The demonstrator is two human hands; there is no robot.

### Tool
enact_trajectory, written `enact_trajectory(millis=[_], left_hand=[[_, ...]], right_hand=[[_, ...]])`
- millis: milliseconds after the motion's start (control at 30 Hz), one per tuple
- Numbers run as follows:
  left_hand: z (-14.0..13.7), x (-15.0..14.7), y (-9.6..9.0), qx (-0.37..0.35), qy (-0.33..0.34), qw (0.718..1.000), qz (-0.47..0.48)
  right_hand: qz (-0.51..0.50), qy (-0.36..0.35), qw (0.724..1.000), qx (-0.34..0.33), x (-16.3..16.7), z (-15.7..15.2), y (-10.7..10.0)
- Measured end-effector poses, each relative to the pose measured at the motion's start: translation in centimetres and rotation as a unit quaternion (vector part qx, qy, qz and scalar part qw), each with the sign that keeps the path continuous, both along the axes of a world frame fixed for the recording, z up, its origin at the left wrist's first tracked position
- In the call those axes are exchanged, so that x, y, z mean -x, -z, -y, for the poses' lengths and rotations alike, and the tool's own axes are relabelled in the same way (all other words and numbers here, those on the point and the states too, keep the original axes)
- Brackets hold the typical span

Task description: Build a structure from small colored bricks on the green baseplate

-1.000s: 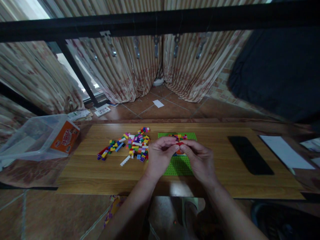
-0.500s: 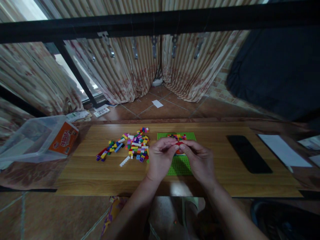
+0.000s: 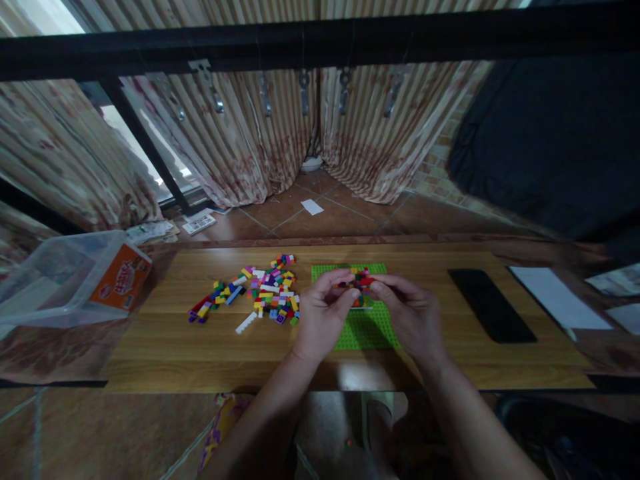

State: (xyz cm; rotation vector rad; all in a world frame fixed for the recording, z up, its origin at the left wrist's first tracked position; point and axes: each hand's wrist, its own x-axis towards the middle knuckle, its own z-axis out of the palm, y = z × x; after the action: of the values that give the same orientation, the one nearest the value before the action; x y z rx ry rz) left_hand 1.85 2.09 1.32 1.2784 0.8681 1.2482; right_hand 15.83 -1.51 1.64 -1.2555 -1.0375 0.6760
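Above the green baseplate [image 3: 367, 333] both hands are raised close together with a small gap between their fingertips. My right hand [image 3: 413, 313] pinches a red toy brick [image 3: 367, 282] between thumb and forefinger. The fingers of my left hand [image 3: 325, 310] are closed in a pinch too; whatever they hold is too small and covered to make out. Behind the fingertips, a cluster of coloured bricks [image 3: 359, 271] sits on the baseplate, partly hidden by the hands. Left of my left hand lies a loose pile of mixed toy bricks [image 3: 270, 289] on the wooden table [image 3: 165, 353].
A clear plastic box [image 3: 65, 273] with an orange label stands beyond the table's left end. On the right side of the table lies a black flat slab [image 3: 493, 307], with a white sheet [image 3: 560, 298] beyond it. A black bar [image 3: 280, 50] crosses above.
My hands have drawn slightly apart, the right one moving right with the red brick. Before, their fingertips met around the red piece. The whole view has shifted a little.
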Motion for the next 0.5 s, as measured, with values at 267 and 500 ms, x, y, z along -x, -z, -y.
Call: enact_trajectory(millis=[267, 500], left_hand=[[-2.4, 2.0, 2.3, 0.064, -0.081, 0.983, -0.150], [-2.2, 2.0, 3.0, 0.064, -0.050, 0.972, -0.220]], right_hand=[[0.109, 0.034, 0.987, 0.117, -3.9, -1.0, 1.8], [0.200, -0.007, 0.971, 0.132, -2.1, -1.4, 2.1]])
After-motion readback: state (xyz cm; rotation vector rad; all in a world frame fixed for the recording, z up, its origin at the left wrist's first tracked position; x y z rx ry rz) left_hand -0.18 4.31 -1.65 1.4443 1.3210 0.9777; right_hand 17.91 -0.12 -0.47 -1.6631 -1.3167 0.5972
